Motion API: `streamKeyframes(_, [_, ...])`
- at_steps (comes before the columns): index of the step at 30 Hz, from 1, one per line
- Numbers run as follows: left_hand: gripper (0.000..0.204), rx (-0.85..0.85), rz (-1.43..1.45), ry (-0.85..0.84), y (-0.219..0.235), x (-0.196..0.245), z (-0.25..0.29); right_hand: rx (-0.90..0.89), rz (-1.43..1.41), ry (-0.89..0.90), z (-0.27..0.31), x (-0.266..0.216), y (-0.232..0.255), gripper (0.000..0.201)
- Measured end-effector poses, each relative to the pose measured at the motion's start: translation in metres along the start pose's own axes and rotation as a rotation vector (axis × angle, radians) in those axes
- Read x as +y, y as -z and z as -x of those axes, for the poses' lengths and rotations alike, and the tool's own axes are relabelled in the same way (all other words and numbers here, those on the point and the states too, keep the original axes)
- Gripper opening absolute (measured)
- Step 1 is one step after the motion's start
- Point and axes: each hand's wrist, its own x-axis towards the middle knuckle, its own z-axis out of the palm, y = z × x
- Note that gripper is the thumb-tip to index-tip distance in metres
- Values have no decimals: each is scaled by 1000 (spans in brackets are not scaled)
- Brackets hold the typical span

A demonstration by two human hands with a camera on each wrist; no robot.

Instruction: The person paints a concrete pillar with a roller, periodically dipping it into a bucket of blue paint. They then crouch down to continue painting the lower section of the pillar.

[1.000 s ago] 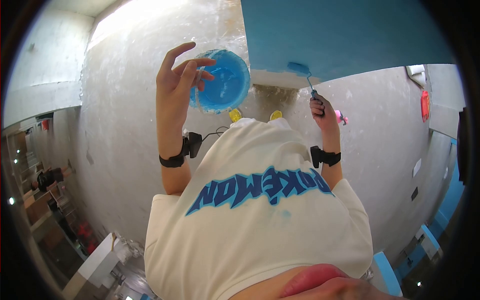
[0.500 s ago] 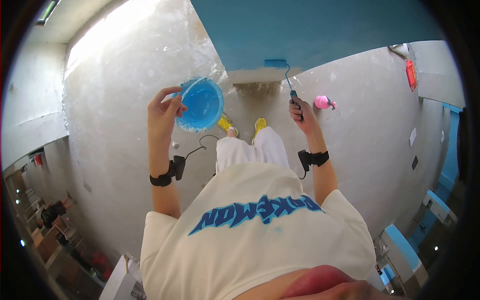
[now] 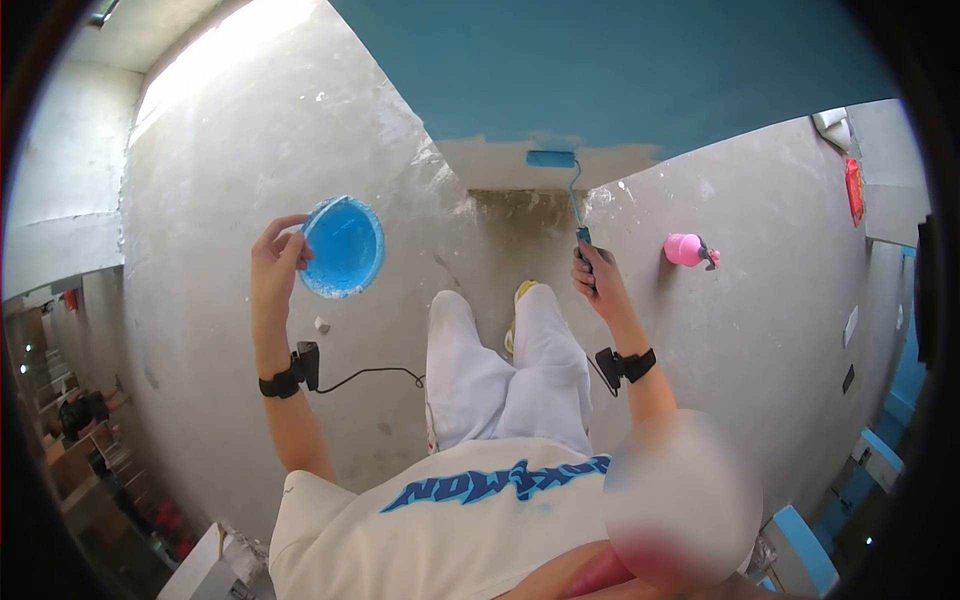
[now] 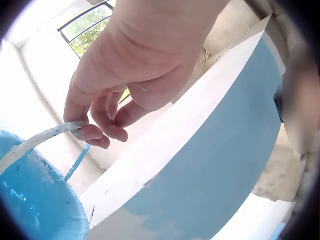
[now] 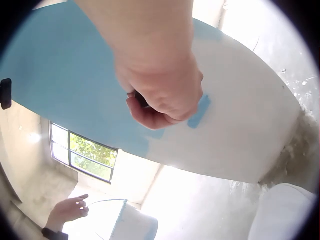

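In the head view my left hand (image 3: 276, 265) holds a blue paint bucket (image 3: 378, 250) by its handle. Curled fingers hook round the white, paint-spotted handle (image 4: 37, 141) in the left wrist view, with blue paint inside the bucket below. My right hand (image 3: 598, 275) grips a paint roller (image 3: 551, 159) by its dark handle. The roller's blue sleeve lies on the pale lower band (image 3: 490, 160) of the wall, below the blue-painted area (image 3: 620, 70). In the right wrist view the hand hides most of the roller, and its sleeve (image 5: 201, 111) shows beside the knuckles.
A pink spray bottle (image 3: 685, 249) stands on the grey floor (image 3: 760, 330) to the right. My white-trousered legs (image 3: 500, 370) are between the hands. A black cable (image 3: 370, 372) runs from the left wrist camera, near a small white lump (image 3: 321, 325).
The bucket and left hand have moved left and lower in the head view. The roller now sits on the wall's pale band. My knees have come up into view.
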Motion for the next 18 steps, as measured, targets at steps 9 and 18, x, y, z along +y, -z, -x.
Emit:
streamKeyframes(9, [22, -6, -58, -21, -102, -208, -114, 74, 521, 274, -65, 66, 111, 23])
streamKeyframes(18, [14, -257, 39, -18, -203, -346, -196, 21, 624, 865, -142, 63, 124, 21])
